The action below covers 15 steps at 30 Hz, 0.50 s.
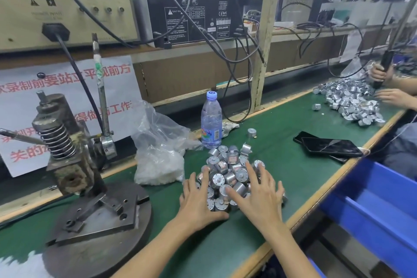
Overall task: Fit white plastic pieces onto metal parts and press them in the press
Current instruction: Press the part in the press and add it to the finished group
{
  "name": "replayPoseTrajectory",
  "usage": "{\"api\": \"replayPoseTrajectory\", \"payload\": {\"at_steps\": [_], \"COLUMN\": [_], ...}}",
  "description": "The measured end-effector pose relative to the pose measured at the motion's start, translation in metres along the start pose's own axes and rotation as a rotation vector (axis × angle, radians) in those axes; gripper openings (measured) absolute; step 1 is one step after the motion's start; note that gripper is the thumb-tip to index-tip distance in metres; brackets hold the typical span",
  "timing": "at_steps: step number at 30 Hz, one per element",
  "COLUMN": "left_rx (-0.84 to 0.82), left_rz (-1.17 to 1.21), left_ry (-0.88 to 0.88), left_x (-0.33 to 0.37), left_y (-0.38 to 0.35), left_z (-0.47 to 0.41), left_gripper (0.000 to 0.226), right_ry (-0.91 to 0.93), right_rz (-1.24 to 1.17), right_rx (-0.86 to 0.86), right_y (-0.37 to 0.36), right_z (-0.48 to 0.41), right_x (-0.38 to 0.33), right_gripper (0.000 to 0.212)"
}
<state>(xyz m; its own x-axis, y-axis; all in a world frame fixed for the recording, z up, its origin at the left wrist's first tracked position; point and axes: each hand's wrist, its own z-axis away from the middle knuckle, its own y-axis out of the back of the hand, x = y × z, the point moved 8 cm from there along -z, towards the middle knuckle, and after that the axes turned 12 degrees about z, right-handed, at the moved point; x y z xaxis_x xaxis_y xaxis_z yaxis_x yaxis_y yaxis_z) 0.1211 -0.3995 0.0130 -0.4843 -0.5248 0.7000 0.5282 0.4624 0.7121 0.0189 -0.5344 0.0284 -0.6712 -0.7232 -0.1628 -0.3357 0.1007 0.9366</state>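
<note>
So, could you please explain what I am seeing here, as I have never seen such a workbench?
There is one picture, taken from a camera on the worker's head, looking down at a green bench mat. The bare left hand and right hand rest, fingers spread, on a heap of small silver metal cylinders; neither grips anything. At left stands a rusty metal lever press with a coil spring. Behind the heap are a clear plastic bag of white pieces and a clear water bottle; two black phones lie to the right.

Head camera looks forward-down, close over bench (282,165).
</note>
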Motion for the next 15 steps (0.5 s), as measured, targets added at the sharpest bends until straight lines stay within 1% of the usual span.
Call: {"api": "replayPoseTrajectory", "payload": {"at_steps": [3, 7, 11, 15], "left_rx": [0.008, 0.006, -0.001, 0.039], "left_rz": [0.039, 0.079, 0.082, 0.087], "left_ry": [-0.065, -0.119, -0.111, -0.123], "left_x": [0.002, 0.003, 0.008, 0.009], "left_y": [-0.003, -0.007, -0.013, -0.016], "left_z": [-0.002, -0.006, -0.017, -0.024], "left_gripper": [0.126, 0.117, 0.115, 0.113], "right_ry": [0.044, 0.122, 0.156, 0.171], "right_rz": [-0.034, 0.037, 0.054, 0.079], "right_rx": [0.009, -0.012, -0.015, -0.05], "right_y": [0.001, -0.003, -0.004, -0.008], "right_z": [-0.001, -0.005, -0.016, -0.027], "right_x": [-0.006, -0.015, -0.017, -0.017], "right_gripper": [0.102, 0.111, 0.108, 0.105]}}
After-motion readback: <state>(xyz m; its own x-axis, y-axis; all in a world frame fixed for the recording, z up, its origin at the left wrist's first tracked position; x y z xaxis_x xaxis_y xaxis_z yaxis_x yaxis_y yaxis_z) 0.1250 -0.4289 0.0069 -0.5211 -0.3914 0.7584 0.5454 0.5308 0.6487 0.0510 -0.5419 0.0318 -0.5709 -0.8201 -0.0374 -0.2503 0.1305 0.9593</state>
